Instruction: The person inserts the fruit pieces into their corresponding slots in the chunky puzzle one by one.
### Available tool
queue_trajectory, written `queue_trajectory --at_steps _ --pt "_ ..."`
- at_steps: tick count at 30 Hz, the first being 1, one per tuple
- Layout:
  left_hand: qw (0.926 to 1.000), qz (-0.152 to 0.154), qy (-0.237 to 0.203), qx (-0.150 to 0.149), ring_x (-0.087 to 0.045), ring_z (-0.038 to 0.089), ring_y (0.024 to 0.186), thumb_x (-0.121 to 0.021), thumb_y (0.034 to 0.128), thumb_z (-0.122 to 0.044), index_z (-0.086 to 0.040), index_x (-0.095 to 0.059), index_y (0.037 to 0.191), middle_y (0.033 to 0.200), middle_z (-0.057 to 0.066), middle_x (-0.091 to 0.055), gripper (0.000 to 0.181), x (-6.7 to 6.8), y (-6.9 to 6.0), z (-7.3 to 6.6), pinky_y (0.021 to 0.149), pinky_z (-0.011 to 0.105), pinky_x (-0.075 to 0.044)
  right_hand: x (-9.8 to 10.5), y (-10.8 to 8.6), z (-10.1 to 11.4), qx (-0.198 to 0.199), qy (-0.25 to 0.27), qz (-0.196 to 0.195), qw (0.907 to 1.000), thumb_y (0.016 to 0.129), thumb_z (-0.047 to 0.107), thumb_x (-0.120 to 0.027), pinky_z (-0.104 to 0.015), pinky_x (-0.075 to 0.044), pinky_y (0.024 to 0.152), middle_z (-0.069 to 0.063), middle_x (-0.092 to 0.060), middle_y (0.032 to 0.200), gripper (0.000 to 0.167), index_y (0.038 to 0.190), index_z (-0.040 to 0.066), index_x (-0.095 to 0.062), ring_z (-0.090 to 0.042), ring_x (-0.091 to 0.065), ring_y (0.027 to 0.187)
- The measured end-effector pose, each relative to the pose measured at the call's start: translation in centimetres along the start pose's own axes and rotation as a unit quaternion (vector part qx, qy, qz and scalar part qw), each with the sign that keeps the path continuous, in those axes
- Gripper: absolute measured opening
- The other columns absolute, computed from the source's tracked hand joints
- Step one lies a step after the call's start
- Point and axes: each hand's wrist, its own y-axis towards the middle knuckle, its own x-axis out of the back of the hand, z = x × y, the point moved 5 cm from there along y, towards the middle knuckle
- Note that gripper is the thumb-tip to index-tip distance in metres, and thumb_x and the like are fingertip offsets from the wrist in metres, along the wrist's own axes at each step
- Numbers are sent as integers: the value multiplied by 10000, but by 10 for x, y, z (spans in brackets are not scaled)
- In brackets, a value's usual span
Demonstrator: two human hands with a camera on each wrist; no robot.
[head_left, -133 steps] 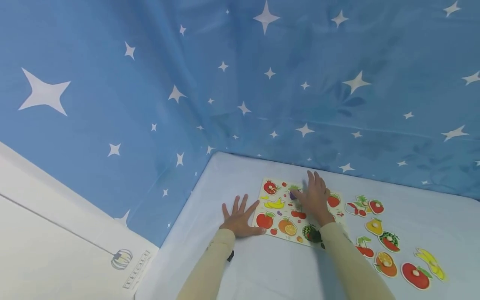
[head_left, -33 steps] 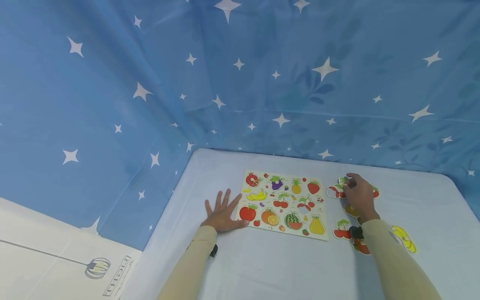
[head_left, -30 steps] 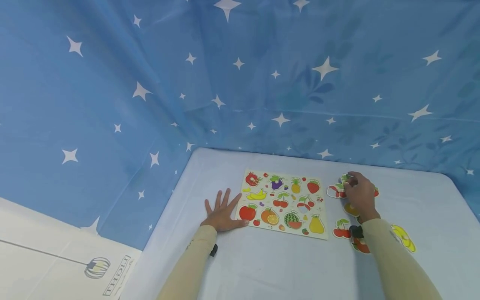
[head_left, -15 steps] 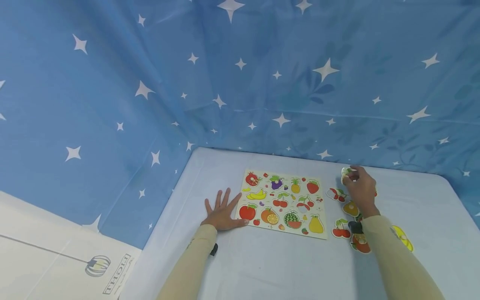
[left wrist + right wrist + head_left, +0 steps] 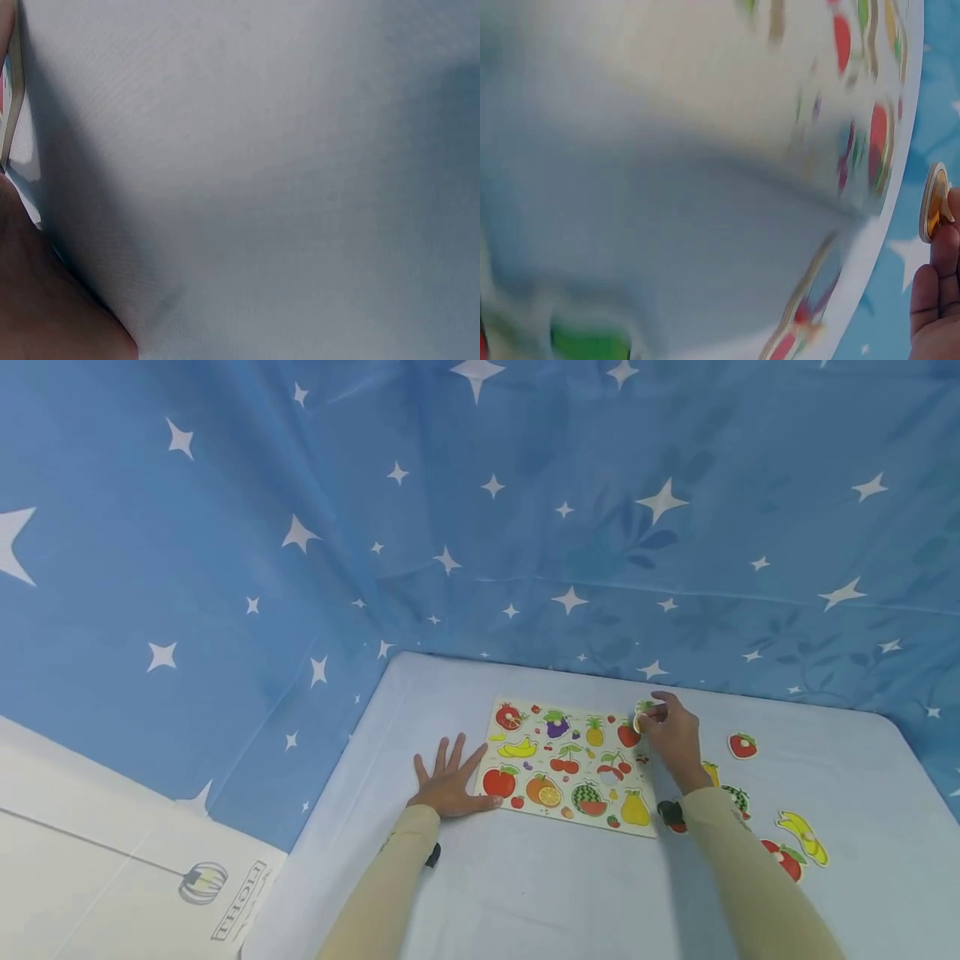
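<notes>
My right hand (image 5: 673,735) pinches a small pineapple puzzle piece (image 5: 642,714) between thumb and fingers, over the upper right corner of a fruit puzzle board (image 5: 576,720). In the right wrist view the piece (image 5: 934,202) appears edge-on, yellow-orange, at the fingertips. The board lies flat, with rows of printed fruit. A grape piece (image 5: 557,727) with a pale knob sits at its top. My left hand (image 5: 450,785) lies palm down with spread fingers, the thumb and a finger touching the board's left side.
Loose pieces lie right of the board: strawberry (image 5: 742,746), watermelon (image 5: 738,800), banana (image 5: 802,839) and apple (image 5: 782,858); my right forearm covers others. A blue star-patterned curtain (image 5: 525,527) rises behind the white table (image 5: 525,893). A white panel (image 5: 112,868) stands at the left.
My right hand reached the loose pieces, picked up the pineapple piece, and has carried it leftward to the board's upper right corner. The left hand has stayed at the board's left side.
</notes>
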Motion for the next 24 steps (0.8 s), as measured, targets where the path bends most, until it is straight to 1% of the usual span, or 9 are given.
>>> queue_trajectory --at_steps 1,2,5,10,14,16,21,24 --pt "10000 -2 52 9 95 393 1629 -701 871 -737 -348 -207 1729 1805 84 14 1063 0 1 1 1181 775 108 -5 -1 3 -16 47 48 10000 1011 24 -692 -522 -565 817 -269 -712 1081 489 1461 -91 -541 -414 -683 947" --pt "10000 24 88 29 104 389 1629 -696 871 -742 -359 -197 1730 1806 77 26 1065 0 2 2 1181 775 110 -10 -1 6 -8 84 70 9999 1011 27 -693 -542 -562 840 -268 -714 1079 488 1461 -88 -543 -416 -684 950" --pt "9999 36 145 51 112 387 1629 -694 869 -750 -372 -188 1729 1806 69 37 1067 1 2 2 1182 775 105 -24 -3 15 11 205 183 9996 1011 29 -693 -564 -573 826 -261 -715 1069 483 1457 -86 -549 -418 -693 934" --pt "10000 17 86 42 123 385 1628 -703 870 -738 -361 -187 1731 1805 75 46 1072 0 4 3 1179 770 122 -41 -5 24 86 249 310 9992 1005 23 -705 -554 -575 811 -242 -715 1044 451 1425 -85 -578 -406 -696 918" --pt "10000 36 -18 48 161 373 1623 -704 876 -720 -360 -168 1733 1803 71 73 1073 -4 6 3 1170 751 172 -50 -7 27 84 203 435 9988 1002 26 -710 -546 -564 825 -235 -716 1038 435 1406 -81 -586 -397 -691 924" --pt "10000 44 -24 58 166 370 1622 -708 875 -717 -365 -168 1732 1803 68 77 1073 -4 6 3 1171 747 178 -54 -8 30 84 197 522 9984 1003 26 -707 -529 -559 807 -231 -716 1031 430 1401 -83 -585 -388 -690 909" --pt "10000 -16 -13 57 112 385 1628 -721 871 -713 -349 -209 1728 1805 81 28 1062 -3 5 2 1182 760 132 -62 -11 35 124 137 665 9976 983 -4 -717 -482 -559 745 -230 -718 989 424 1376 -109 -596 -369 -692 855" --pt "9999 11 21 105 127 369 1629 -708 868 -734 -371 -182 1730 1806 62 52 1073 -6 5 4 1181 759 138 -67 -11 37 191 -3 748 9970 975 -16 -725 -473 -562 732 -227 -717 972 415 1358 -118 -600 -361 -694 836"
